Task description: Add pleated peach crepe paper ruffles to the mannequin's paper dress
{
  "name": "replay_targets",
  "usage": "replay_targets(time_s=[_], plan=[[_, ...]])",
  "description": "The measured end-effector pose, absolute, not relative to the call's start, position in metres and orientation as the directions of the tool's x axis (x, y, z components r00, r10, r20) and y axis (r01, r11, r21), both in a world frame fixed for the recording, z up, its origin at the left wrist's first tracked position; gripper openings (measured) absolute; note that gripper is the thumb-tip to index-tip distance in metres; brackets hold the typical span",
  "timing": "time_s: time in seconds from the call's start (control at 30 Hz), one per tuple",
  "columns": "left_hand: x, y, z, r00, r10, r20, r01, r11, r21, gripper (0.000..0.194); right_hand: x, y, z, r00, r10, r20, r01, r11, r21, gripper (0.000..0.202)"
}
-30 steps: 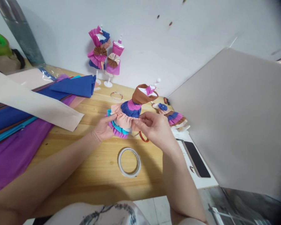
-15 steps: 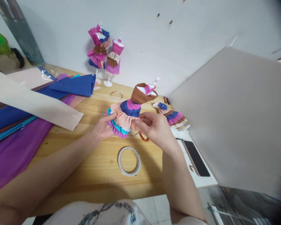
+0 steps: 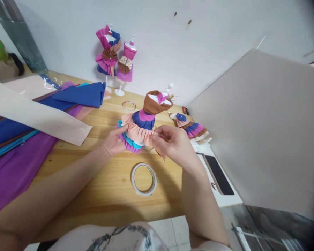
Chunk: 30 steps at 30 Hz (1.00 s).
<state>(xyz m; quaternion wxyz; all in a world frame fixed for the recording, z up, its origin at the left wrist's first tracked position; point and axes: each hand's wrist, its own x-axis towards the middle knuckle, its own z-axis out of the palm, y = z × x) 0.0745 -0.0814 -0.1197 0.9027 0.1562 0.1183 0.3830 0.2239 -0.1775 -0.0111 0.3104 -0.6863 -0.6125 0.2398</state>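
A small dress form point(image 3: 158, 103) wears a brown crepe-paper top, a pink and blue waist and a ruffled skirt in peach, turquoise and purple. My left hand point(image 3: 114, 139) holds the skirt's left side, its thumb pressing on the peach crepe-paper ruffle point(image 3: 140, 134). At the right end of that ruffle, my right hand point(image 3: 172, 141) pinches the peach strip between thumb and fingers. A peach tail of paper hangs below the right fingers. Closer to me, a roll of tape point(image 3: 143, 179) lies flat on the wooden table point(image 3: 104, 191).
Folded crepe paper point(image 3: 78, 94) and a pale strip point(image 3: 42, 113) cover the table's left. Two dressed mannequins point(image 3: 109, 57) stand by the wall. A bracelet-like ring point(image 3: 129, 105) lies behind the skirt. Another paper dress point(image 3: 189, 125) and a phone point(image 3: 219, 174) lie at right.
The peach strip's end now hangs below my right hand, which has shifted slightly along the ruffle. My left hand keeps its hold. The whole view has moved a little.
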Motion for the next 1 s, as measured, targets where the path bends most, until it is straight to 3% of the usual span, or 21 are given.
replay_targets(time_s=[0.17,0.4,1.0], plan=[[0.074,-0.081,-0.118,0.685,0.72,-0.111,-0.645,0.669,0.369,0.019,0.224,-0.18,-0.011,0.062,0.998,0.03,0.651,-0.018,-0.758,0.016],[0.074,-0.082,-0.115,0.679,0.719,-0.148,-0.639,0.678,0.364,0.021,0.23,-0.169,-0.018,0.112,0.994,0.006,0.679,-0.072,-0.731,0.021],[0.074,-0.079,-0.122,0.695,0.707,-0.131,-0.638,0.69,0.34,0.017,0.222,-0.169,-0.012,0.084,0.972,0.218,0.947,-0.009,-0.321,0.016]])
